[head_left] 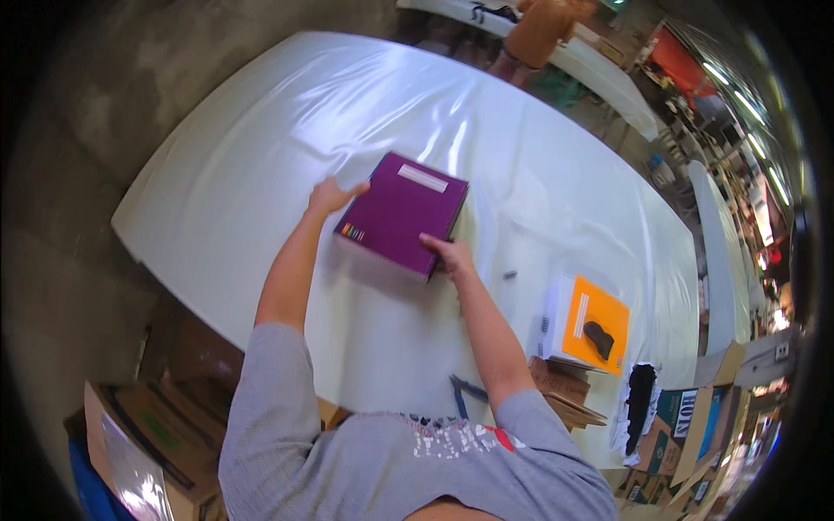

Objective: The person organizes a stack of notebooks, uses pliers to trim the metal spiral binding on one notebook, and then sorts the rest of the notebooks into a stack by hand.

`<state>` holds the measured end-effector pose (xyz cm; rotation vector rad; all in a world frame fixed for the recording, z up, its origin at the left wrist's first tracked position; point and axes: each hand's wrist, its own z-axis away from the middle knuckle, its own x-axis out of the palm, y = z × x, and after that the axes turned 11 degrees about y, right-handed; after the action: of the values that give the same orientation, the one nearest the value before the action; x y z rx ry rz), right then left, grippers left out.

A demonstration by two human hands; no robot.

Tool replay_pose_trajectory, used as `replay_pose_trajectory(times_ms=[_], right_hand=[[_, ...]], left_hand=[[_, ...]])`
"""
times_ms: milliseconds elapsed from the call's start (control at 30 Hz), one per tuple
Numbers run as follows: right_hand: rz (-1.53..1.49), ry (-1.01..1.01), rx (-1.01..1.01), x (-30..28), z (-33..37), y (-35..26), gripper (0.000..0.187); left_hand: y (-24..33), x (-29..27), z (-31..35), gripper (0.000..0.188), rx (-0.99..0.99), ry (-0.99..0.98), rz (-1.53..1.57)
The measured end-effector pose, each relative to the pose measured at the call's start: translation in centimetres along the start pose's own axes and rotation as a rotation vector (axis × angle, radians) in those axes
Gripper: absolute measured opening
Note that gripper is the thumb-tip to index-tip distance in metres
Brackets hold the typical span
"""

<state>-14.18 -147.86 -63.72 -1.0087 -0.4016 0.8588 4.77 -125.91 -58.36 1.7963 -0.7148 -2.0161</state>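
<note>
A thick purple book (404, 208), with a white label on its cover, is between my hands over the plastic-covered table. Whether it is one book or a stack of notebooks I cannot tell. My left hand (330, 197) grips its left edge, thumb at the cover and the other fingers partly hidden. On the right edge, near the closest corner, my right hand (452, 257) has its thumb on top and its fingers down the side. To the right sits a similar thick orange book (599, 313) with a dark, curved object (598, 339) on it.
Blue-handled pliers or cutters (460, 395) lie near my body, and a small dark piece (510, 275) rests on the white table covering (234, 148). Cardboard boxes (161, 434) stand at left, with open cartons (695, 434) at right. Another person (539, 35) is beyond the table.
</note>
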Motion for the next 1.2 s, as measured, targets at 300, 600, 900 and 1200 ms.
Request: replay_pose_trajectory(times_ms=[300,600,900,1200], right_hand=[[0.452,0.0,-1.116,0.9,17.3,5.4,0.066],[0.602,-0.788,-1.288,-4.7,25.0,18.5,0.026],[0.65,-0.827,-1.234,-4.4,26.5,18.3,0.019],[0.67,-0.799,-1.282,-5.4,26.1,17.6,0.026]], left_hand=[[-12.3,-2.7,14.9,0.068,0.151,0.575,0.229],[-14.9,3.6,34.8,0.087,-0.288,0.76,-0.097],[-14.4,12.4,42.8,0.07,-0.81,0.503,1.024],[-15.2,12.6,43.1,0.057,-0.766,0.421,1.32]])
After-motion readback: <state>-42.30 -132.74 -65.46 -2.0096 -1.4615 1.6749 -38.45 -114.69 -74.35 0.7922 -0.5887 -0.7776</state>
